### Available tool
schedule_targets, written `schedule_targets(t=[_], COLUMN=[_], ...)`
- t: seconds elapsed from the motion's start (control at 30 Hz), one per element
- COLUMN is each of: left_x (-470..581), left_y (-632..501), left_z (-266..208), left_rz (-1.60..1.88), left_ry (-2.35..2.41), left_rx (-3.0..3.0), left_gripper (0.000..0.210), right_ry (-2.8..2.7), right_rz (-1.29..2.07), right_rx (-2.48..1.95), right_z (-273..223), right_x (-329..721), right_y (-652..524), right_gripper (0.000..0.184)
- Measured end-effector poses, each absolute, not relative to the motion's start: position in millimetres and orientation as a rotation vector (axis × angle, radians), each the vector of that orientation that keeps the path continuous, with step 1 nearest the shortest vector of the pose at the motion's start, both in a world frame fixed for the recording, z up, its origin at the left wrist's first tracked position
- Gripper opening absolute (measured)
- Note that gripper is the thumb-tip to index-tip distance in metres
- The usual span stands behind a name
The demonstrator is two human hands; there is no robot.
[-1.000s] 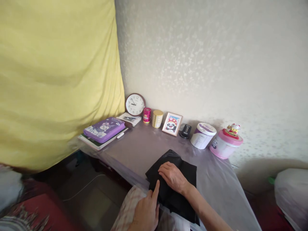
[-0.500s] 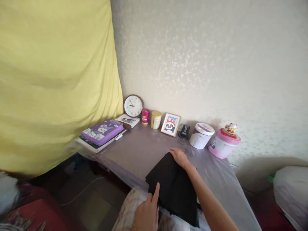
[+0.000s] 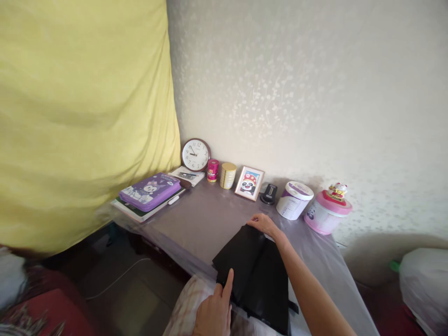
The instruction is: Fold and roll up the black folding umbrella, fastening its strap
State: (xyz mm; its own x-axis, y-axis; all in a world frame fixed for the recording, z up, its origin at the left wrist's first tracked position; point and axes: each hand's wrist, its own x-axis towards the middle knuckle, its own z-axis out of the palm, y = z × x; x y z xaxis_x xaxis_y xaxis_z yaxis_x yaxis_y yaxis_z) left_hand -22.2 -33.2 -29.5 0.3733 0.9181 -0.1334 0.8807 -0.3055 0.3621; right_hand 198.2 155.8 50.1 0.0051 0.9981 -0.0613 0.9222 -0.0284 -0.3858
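Note:
A flat, black, folded fabric piece (image 3: 255,275) lies across the table's near edge and over my lap; its exact kind is not clear. Creases run along it, and a short black strap (image 3: 293,306) sticks out on its right side. My left hand (image 3: 214,310) grips its near left edge, index finger stretched along the top and the other fingers curled, partly hidden. At the far corner, my right hand (image 3: 262,224) pinches the fabric between thumb and fingers, with the forearm reaching over from the right.
Along the wall stand a clock (image 3: 196,154), a pink can (image 3: 213,171), a yellow tin (image 3: 228,176), a panda picture frame (image 3: 249,183), a small black device (image 3: 269,193), a white-purple tub (image 3: 294,200) and a pink tub (image 3: 327,213) with a figurine. A purple case (image 3: 150,192) lies left.
My right hand's fingers have drawn into a tighter pinch at the far corner. The strap shows more on the right. My left hand stays nearly the same.

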Motion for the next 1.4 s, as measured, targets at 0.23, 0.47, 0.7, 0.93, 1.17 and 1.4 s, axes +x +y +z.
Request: schedule_targets(t=[0.23,0.47,0.7,0.93,1.17,1.4], left_x=[-19,-21,-22,-22,-21,-22], left_y=[-34,-33,-32,-34,-34,-34], left_z=[-34,-39,-38,-31,-31,-25], left_rz=[0.137,0.129,0.147,0.124,0.136,0.114], left_ry=[1.605,1.575,1.56,1.574,1.594,1.567], left_rx=[2.292,2.297,2.29,2.292,2.293,2.292], left_gripper=[0.084,0.085,0.084,0.081,0.082,0.08], right_ry=[-2.088,-2.191,-2.329,-2.39,-2.264,-2.187], right_rz=[0.479,0.496,0.4,0.195,0.313,0.5], right_rx=[-2.118,-2.087,-2.08,-2.083,-2.049,-1.997], right_z=[59,65,76,81,76,72], right_x=[194,197,193,180,185,192], right_y=[160,163,156,148,156,162], right_gripper=[0.026,0.024,0.023,0.025,0.023,0.016])
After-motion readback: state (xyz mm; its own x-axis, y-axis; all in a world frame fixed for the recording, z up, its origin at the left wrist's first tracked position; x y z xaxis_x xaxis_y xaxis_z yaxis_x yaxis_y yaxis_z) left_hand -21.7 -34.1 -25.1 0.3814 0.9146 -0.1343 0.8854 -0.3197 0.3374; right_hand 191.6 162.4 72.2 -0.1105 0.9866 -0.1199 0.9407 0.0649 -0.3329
